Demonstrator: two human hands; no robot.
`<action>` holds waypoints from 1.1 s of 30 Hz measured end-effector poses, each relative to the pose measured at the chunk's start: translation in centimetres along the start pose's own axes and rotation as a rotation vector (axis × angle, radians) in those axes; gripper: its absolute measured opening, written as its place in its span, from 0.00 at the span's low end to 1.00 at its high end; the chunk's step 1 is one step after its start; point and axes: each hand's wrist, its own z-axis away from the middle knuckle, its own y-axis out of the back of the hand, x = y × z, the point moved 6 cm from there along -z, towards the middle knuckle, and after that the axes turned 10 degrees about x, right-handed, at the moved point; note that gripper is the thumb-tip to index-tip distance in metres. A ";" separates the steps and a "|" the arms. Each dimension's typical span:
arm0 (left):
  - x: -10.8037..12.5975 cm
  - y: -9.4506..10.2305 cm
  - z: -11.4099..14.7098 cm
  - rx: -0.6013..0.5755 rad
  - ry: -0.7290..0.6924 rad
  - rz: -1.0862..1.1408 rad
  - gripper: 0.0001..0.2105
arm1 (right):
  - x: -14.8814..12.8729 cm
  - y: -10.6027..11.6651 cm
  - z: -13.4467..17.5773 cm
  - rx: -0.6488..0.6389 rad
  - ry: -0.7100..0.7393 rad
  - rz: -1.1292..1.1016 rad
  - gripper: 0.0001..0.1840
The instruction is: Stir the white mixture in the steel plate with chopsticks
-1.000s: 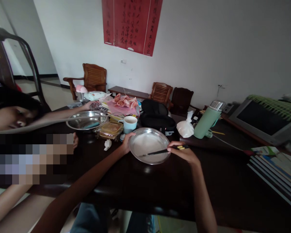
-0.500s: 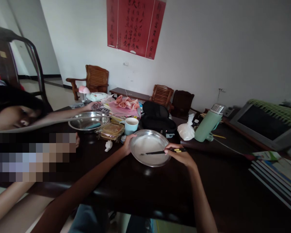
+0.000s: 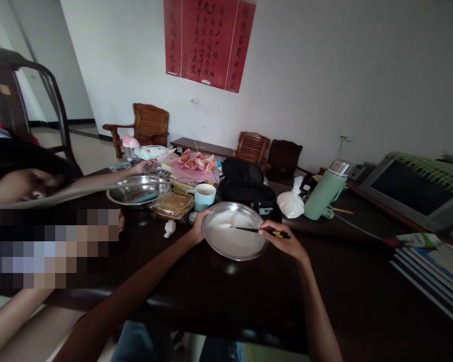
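Chopsticks (image 3: 245, 229) have swung forward in the basin (image 3: 226, 257), right grip (image 3: 285, 241) pinching them, left grip (image 3: 200, 226) seemingly pinching its rim (image 3: 234, 204).

The one view looks out from the person's head, facing forward and slanting down over a dark table (image 3: 362, 291). The person's own legs (image 3: 134, 342) show at the bottom edge, and the forearms (image 3: 314, 301) enter from the lower left and lower right, close to the lens. A metal bowl (image 3: 241, 240), slightly right of centre, is seen from above at a slant, its inside visible. The wall (image 3: 324, 65) and a red poster (image 3: 211, 45) fill the upper frame, farther off; the poster's lower edge slopes down rightward.
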 end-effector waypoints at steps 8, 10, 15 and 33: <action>0.0 -0.1 -0.1 0.009 -0.001 -0.004 0.06 | 0.0 0.5 0.7 -0.120 -0.037 -0.050 0.15; 0.0 -0.1 -0.2 0.008 0.004 -0.016 0.07 | -0.4 -0.5 0.4 -0.084 -0.012 -0.044 0.14; -0.1 -0.1 -0.2 -0.006 0.008 -0.027 0.06 | -0.3 1.2 0.3 0.060 0.021 0.086 0.15; 0.1 -0.1 0.1 0.009 0.010 -0.009 0.05 | -0.9 -0.4 0.5 -0.074 -0.017 -0.034 0.15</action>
